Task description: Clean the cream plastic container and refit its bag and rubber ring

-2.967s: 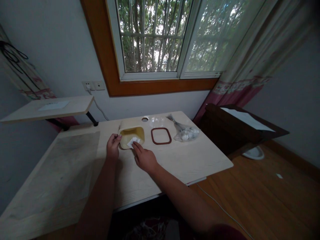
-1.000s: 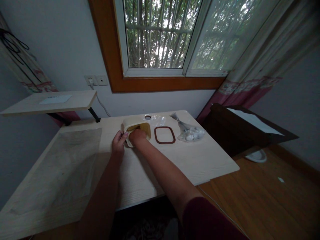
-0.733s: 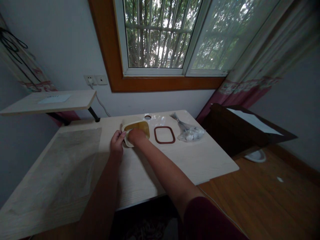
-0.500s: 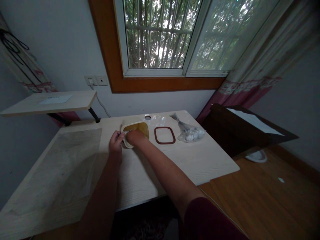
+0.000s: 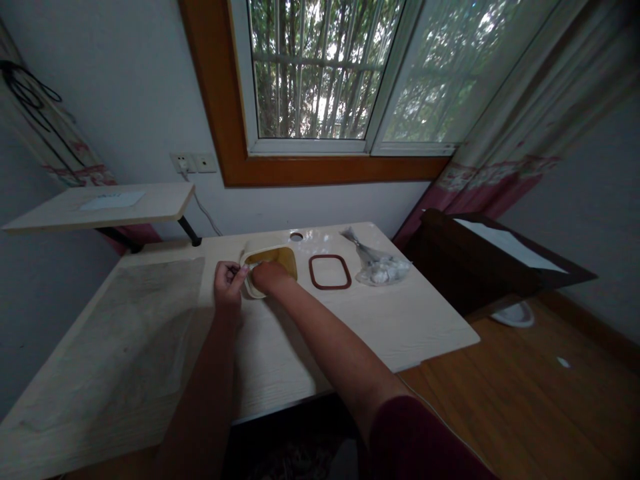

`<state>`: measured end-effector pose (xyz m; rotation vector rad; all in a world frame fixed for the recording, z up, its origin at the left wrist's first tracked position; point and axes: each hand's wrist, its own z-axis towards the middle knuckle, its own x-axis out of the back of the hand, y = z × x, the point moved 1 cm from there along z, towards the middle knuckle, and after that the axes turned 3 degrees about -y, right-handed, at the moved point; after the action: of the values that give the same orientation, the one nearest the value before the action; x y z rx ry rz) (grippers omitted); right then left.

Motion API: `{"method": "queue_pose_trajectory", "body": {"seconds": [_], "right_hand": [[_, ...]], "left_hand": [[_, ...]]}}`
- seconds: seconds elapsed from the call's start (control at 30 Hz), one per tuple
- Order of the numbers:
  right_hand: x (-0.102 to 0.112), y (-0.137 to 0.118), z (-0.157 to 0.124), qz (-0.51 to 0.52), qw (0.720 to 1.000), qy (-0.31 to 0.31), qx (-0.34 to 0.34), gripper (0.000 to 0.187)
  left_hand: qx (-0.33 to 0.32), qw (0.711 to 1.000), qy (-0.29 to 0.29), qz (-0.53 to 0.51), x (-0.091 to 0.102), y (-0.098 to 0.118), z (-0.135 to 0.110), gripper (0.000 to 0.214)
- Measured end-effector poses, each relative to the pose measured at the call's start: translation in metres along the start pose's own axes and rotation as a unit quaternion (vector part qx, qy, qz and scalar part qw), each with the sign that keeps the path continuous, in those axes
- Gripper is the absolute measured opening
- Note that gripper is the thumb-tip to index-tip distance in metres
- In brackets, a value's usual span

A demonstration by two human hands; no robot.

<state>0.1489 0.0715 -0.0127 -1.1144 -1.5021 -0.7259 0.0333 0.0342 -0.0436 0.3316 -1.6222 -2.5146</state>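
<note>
A shallow container [image 5: 287, 259] with a pale rim and a yellowish-brown inside sits near the back of the desk. My left hand [image 5: 229, 285] is at its left rim, fingers curled and thumb pressed toward them in a pinch. My right hand [image 5: 270, 276] reaches over the container's front, its fingers closed and turned down. A small whitish bit shows between the two hands; what it is cannot be made out. My right hand hides much of the container's inside. To the right lies a reddish-brown rounded-square ring [image 5: 330, 287], untouched.
A knotted clear plastic bag [image 5: 383, 269] with whitish contents lies at the right of the desk [image 5: 400, 320]. A clear sheet [image 5: 125, 320] covers the left part. A raised shelf [image 5: 165, 203] stands at the back left, below a wall socket [image 5: 193, 163]. Dark furniture [image 5: 440, 260] adjoins the right.
My left hand has shifted slightly left, and its fingers have curled more beside the rim. The right hand has moved only slightly left. The ring and bag lie as before.
</note>
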Motion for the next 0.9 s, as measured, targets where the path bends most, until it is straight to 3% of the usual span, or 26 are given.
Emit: {"method": "queue_pose_trajectory", "body": {"seconds": [0.33,0.67,0.9], "right_hand": [[-0.002,-0.004,0.0024,-0.005,1.0,0.0,0.004,0.037],[-0.0011,-0.0062,0.0047,-0.004,1.0,-0.008,0.003,0.037],[-0.0002,-0.0066,0.0029,-0.002,1.0,-0.012,0.003,0.036]], "left_hand": [[-0.011,0.999,0.034,0.008,0.0,0.0019,-0.0002,0.028],[-0.003,1.0,0.03,0.001,0.0035,0.0053,0.0012,0.032],[0.037,0.999,0.013,0.0,0.0081,0.008,0.0028,0.033]]}}
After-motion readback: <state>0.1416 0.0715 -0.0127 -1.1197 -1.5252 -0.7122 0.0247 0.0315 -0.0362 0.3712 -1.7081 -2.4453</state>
